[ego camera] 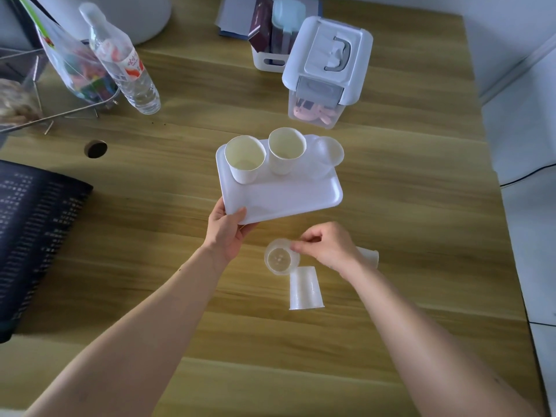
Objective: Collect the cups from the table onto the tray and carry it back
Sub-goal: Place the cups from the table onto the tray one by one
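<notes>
Nearest, just below the right hand [326, 246]: a translucent plastic cup [305, 288] standing mouth-down on the wooden table [421, 236]. Pinched at the rim by the right hand's thumb and fingertips: a clear cup [279, 257], tipped so its mouth faces the camera. Half hidden behind the right wrist: a third plastic cup [369, 256], lying on its side.

Left of that, the left hand [226, 233], closed on the near left corner of a white tray [288, 195], thumb on top, fingers underneath. Whether the tray rests on the table or is lifted: cannot tell.

Beyond both hands, along the tray's far edge: two white paper cups [245, 159] [285, 151] upright side by side, and a clear plastic cup [327, 156] at the far right corner.

Farther off, right of the tray: a lidded storage box [328, 64]. Far beyond the left hand: a water bottle [122, 60]. Far left of the left hand: a dark mesh basket [33, 236].
</notes>
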